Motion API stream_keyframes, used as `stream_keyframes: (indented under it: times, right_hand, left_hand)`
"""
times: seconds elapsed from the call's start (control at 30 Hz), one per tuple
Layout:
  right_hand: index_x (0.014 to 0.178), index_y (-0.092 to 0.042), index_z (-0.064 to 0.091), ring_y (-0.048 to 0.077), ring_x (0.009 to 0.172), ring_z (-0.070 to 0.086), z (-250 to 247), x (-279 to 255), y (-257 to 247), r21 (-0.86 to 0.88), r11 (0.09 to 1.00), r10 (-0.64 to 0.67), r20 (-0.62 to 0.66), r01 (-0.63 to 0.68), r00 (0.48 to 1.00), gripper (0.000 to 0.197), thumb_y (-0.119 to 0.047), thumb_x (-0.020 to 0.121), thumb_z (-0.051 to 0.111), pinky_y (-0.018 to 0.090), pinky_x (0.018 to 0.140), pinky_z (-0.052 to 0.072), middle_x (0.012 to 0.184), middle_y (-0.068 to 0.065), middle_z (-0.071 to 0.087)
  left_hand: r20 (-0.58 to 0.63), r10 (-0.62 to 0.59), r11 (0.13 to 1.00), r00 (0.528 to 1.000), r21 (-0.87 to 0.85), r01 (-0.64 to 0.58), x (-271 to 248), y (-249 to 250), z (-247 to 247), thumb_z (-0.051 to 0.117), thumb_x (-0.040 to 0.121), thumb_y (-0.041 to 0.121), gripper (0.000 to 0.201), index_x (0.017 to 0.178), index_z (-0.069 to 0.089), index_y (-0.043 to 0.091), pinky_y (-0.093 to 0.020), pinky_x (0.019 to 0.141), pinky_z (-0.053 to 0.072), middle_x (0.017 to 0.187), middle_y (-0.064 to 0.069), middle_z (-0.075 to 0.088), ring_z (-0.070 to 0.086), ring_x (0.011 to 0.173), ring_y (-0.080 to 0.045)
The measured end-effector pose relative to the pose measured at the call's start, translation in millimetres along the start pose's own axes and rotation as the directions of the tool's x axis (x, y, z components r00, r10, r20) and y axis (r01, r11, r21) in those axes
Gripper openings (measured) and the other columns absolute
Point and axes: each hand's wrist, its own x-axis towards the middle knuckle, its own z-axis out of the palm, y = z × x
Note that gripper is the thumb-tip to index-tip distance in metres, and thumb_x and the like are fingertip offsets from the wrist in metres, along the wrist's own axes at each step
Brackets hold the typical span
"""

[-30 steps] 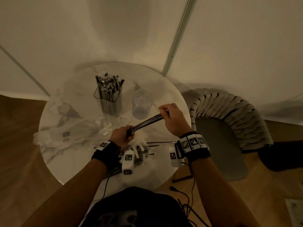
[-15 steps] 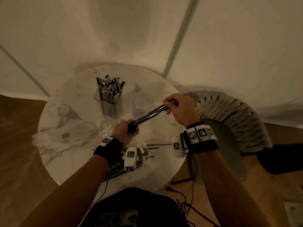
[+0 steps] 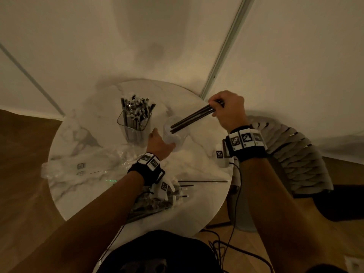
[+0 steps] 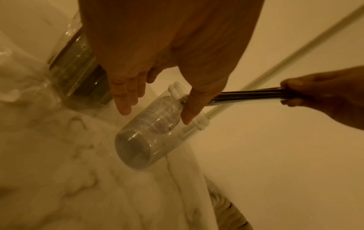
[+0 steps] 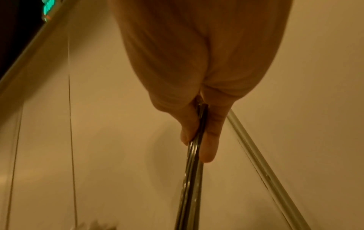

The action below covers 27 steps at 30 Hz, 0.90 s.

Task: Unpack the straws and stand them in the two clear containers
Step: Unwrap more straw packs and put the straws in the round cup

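My right hand (image 3: 215, 109) grips the top end of a bundle of dark straws (image 3: 194, 117), which slant down to the left. Their lower tips hang at the mouth of the round clear cup (image 3: 175, 137). My left hand (image 3: 163, 138) is at the cup's left side, fingers straight and spread, thumb (image 4: 189, 109) against the cup (image 4: 145, 137). The left wrist view shows the straws (image 4: 246, 95) coming in from the right hand (image 4: 315, 96). The square clear container (image 3: 136, 125) behind it stands full of straws. In the right wrist view thumb and fingers pinch the straws (image 5: 194, 163).
Crumpled clear wrapping (image 3: 88, 162) lies on the left of the round marble table (image 3: 74, 138). Loose straws (image 3: 202, 181) and an opened pack (image 3: 155, 202) lie near the front edge. A woven chair (image 3: 295, 160) stands right of the table, and cables hang off its edge.
My left hand has let go of the bundle's lower end and moved to the round cup. My right hand has carried the straws up and right, tips now at the cup's mouth.
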Motion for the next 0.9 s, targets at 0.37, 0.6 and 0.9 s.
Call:
stream_keyframes:
  times: [0.37,0.6,0.9]
  right_hand:
    - [0.099,-0.001,0.068,0.03,0.094,0.06,101.4,-22.5,29.8,-0.126,0.992,0.029,0.237,0.001,0.971,0.022,0.001,0.094,0.048,0.022,0.082,0.04,0.105,0.016,0.062]
    - [0.126,-0.01,0.056,0.03,0.113,0.047,114.0,-27.0,29.1,-0.275,0.958,-0.015,0.242,0.084,0.97,0.031,-0.014,0.099,0.042,0.046,0.098,0.043,0.128,0.01,0.052]
    - [0.141,-0.028,0.043,0.017,0.117,0.053,75.6,-30.7,27.1,0.15,0.984,0.085,0.059,-0.093,0.995,0.043,-0.036,0.1,0.052,0.027,0.098,0.046,0.137,0.001,0.051]
  left_hand:
    - [-0.112,0.214,0.966,0.97,-0.125,-0.228,9.9,-5.4,17.8,0.071,0.07,0.053,0.068,0.13,0.043,0.038,-0.045,0.081,0.058,0.117,-0.001,0.064,0.064,0.096,-0.023]
    - [-0.154,0.176,0.968,0.972,-0.151,-0.199,12.9,-8.9,25.0,0.077,0.072,0.048,0.084,0.143,0.036,0.03,-0.045,0.088,0.056,0.128,-0.006,0.059,0.063,0.107,-0.025]
    - [-0.052,0.031,1.0,0.998,0.005,-0.031,16.6,-27.8,30.4,0.073,0.08,0.035,0.093,0.152,0.02,0.011,-0.044,0.108,0.041,0.147,-0.016,0.042,0.047,0.13,-0.032]
